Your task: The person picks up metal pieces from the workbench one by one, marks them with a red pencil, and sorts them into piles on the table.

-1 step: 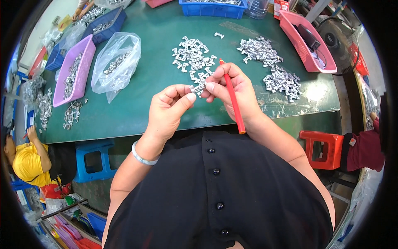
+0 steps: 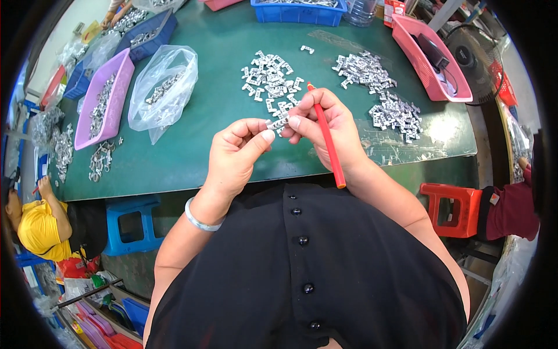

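Between my two hands is a small silvery metal part (image 2: 279, 123), its ends pinched by the fingertips of each. My left hand (image 2: 235, 148) grips it with thumb and forefinger. The same part is held at its other end by my right hand (image 2: 334, 128), which also has a red pencil (image 2: 330, 145) slanting across its fingers. Just beyond my fingertips lies a loose pile of similar metal parts (image 2: 270, 75) on the green table (image 2: 221, 75). Two more heaps of these parts (image 2: 366, 71) (image 2: 397, 118) lie to the right.
On the left are a clear plastic bag (image 2: 180, 61) and a pink basket (image 2: 87, 125) of metal pieces. A blue bin (image 2: 296, 14) stands at the back, a pink basket (image 2: 407, 43) at the right. Beside the table are a blue stool (image 2: 113, 230), a red stool (image 2: 430, 215) and other people.
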Demonstrator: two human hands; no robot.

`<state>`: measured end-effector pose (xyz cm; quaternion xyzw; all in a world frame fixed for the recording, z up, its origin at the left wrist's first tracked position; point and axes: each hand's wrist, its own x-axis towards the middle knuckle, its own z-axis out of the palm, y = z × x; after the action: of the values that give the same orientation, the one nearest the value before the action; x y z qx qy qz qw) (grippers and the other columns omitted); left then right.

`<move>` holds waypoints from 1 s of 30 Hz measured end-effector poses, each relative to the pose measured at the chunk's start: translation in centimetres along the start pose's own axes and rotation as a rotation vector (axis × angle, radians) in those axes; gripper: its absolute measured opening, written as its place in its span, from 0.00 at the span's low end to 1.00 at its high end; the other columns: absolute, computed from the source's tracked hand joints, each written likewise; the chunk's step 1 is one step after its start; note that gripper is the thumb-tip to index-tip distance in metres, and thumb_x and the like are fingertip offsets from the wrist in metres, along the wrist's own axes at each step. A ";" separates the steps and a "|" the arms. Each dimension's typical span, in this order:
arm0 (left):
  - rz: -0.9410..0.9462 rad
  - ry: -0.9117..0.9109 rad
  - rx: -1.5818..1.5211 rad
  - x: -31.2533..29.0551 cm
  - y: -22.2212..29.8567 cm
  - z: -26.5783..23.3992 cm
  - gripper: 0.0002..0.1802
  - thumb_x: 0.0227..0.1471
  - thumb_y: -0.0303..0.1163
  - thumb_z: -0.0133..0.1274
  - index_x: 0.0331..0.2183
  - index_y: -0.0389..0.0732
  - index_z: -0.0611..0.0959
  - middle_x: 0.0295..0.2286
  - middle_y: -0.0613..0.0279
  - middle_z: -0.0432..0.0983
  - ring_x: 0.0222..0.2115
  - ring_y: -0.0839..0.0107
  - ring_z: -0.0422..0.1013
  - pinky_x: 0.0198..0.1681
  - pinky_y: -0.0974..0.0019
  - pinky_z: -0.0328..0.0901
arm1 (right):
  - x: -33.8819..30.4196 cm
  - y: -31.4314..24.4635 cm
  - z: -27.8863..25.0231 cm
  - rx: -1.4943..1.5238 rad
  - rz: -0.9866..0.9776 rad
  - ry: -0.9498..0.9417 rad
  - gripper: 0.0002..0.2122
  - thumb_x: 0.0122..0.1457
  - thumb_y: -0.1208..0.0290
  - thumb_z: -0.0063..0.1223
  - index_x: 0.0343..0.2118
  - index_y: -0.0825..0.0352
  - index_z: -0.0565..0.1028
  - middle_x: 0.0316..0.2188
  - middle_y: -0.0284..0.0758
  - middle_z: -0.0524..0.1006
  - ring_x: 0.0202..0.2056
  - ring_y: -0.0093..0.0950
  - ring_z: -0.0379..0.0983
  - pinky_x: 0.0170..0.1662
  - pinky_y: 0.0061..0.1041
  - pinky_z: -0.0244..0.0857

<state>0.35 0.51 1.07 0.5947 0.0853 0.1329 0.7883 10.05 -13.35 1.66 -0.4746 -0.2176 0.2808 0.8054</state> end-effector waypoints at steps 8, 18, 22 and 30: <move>0.010 0.025 0.000 -0.1 -0.2 0.0 0.08 0.47 0.25 0.52 0.32 0.33 0.77 0.25 0.67 0.73 0.24 0.83 0.66 0.30 0.79 0.63 | -0.2 0.1 -0.1 -0.006 -0.020 -0.013 0.08 0.49 0.83 0.50 0.31 0.67 0.64 0.27 0.35 0.72 0.26 0.24 0.72 0.28 0.18 0.66; 0.030 0.073 -0.001 -0.1 -0.5 0.2 0.07 0.48 0.26 0.51 0.32 0.35 0.76 0.23 0.65 0.72 0.24 0.78 0.66 0.29 0.76 0.62 | -0.5 -0.1 0.2 -0.111 -0.105 -0.030 0.09 0.49 0.83 0.50 0.31 0.68 0.64 0.27 0.34 0.71 0.28 0.21 0.71 0.30 0.18 0.67; 0.026 0.071 0.004 -0.1 -0.4 0.3 0.07 0.48 0.26 0.51 0.32 0.35 0.76 0.23 0.65 0.72 0.23 0.78 0.66 0.29 0.76 0.62 | -0.5 0.0 0.2 -0.098 -0.111 -0.028 0.09 0.49 0.83 0.51 0.31 0.68 0.64 0.27 0.33 0.71 0.29 0.21 0.71 0.31 0.18 0.67; 0.065 0.092 -0.016 -0.1 -0.4 0.4 0.07 0.47 0.24 0.52 0.32 0.33 0.76 0.26 0.67 0.72 0.25 0.82 0.66 0.30 0.79 0.63 | -0.6 0.0 0.3 -0.182 -0.169 -0.028 0.10 0.47 0.84 0.52 0.31 0.68 0.65 0.28 0.32 0.71 0.30 0.19 0.69 0.35 0.17 0.65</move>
<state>0.43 0.04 0.74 0.5842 0.1011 0.1861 0.7835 9.39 -13.58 1.72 -0.5219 -0.2926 0.1975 0.7765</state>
